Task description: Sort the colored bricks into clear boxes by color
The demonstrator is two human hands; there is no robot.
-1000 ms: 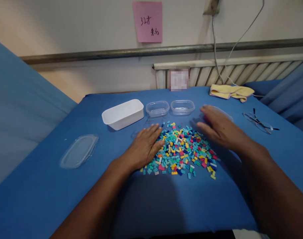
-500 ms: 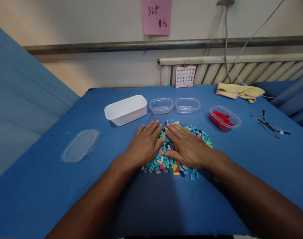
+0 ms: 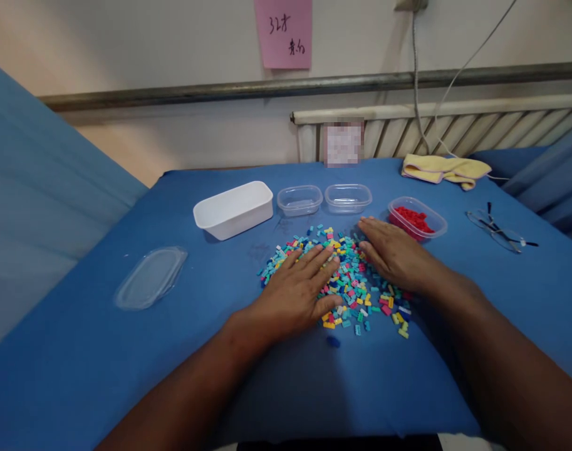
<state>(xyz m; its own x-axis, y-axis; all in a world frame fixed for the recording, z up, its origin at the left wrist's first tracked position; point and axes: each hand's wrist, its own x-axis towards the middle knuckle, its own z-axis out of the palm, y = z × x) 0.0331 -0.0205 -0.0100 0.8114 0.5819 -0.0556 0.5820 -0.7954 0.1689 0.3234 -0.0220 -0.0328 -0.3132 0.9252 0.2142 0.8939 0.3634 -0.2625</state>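
A loose pile of small toy building bricks [image 3: 354, 285], mostly turquoise with yellow, pink, white and dark blue ones, is spread over the blue cloth. My left hand [image 3: 299, 285] lies palm down on the left half of the pile, fingers stretched out and slightly apart. On the pile's right edge rests my right hand [image 3: 396, 254], also flat, with the thumb apart from the fingers. Neither hand grips anything. Some bricks are hidden beneath both palms. Just beyond my right fingertips stands a clear tub of red bricks [image 3: 415, 220].
Behind the pile stand a white bin [image 3: 234, 213] and two clear tubs, a left one [image 3: 299, 202] and a right one [image 3: 348, 199]. Clear lids [image 3: 150, 279] lie at left. Eyeglasses [image 3: 497, 228] and a yellow cloth [image 3: 443, 170] are at right, near the radiator [image 3: 389, 139].
My right hand has slid right and away from my left, which has shifted right across the bricks. The pile is more spread out, and more bricks show between my hands.
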